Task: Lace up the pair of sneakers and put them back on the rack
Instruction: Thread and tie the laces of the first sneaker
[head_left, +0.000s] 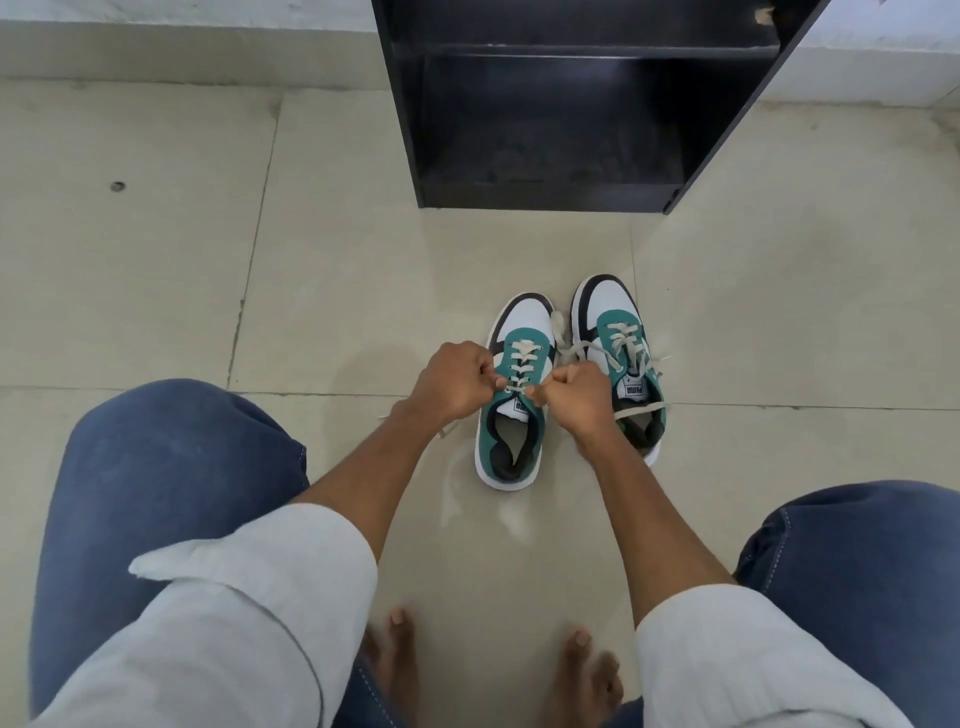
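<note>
Left hand (452, 382) and right hand (576, 397): fingers curled, pinching lace ends at top eyelets of left sneaker (514, 395). Right sneaker (623, 364) beside right fingers, laces loose. Rack (561, 197) beyond: 2 sneakers unshelved.

— Floor (156, 291): large stone-look tiles, pale beige, smooth, faintly glossy; there's a soft sheen near the shoes.

— Rack (545, 197): black board, laminate by the look of it, matt, dusty on the lower shelf.

— Left sneaker (511, 436), right sneaker (613, 312)?

— Smooth leather-like panels in teal, white and black; flat woven laces (522, 358), off-white.

— Clothing?

— Blue denim (171, 467), pale stitching; light grey cloth sleeves (270, 582), soft, matt.
</note>
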